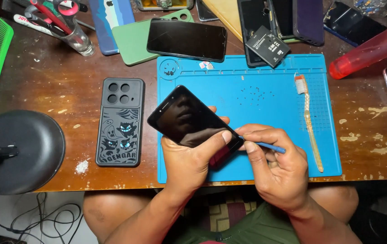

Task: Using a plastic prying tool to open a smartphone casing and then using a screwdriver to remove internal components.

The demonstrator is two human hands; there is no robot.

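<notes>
The left hand (189, 160) holds a black smartphone (193, 118) above the blue repair mat (256, 104), near the mat's front left part. The phone is tilted, its dark screen faces up, and its top end points away to the left. The grip of this hand is wrapped around the lower end of the phone: the thumb presses on the screen near the lower edge and the other fingers are under the body.

The right hand (277, 169) is just to the right of the phone, also over the mat. Its grip is pressed together on a thin blue pry tool (265, 145), which is pinched between the thumb and the first fingers. The tip of the tool touches the lower right edge of the phone, beside the left thumb.

On the mat, to the right of the hands, lies a clear orange toothbrush (310, 122) with its bristles away from the person. Small screws (254, 96) are scattered in the middle of the mat. Left of the mat, on the wooden bench (44, 86), lies a black phone case (120, 122) with cartoon ghosts. Behind the mat lies another dark phone (186, 39) on a green case (132, 43), and at the mat's far right corner a red bottle (367, 50) lies on its side.
</notes>
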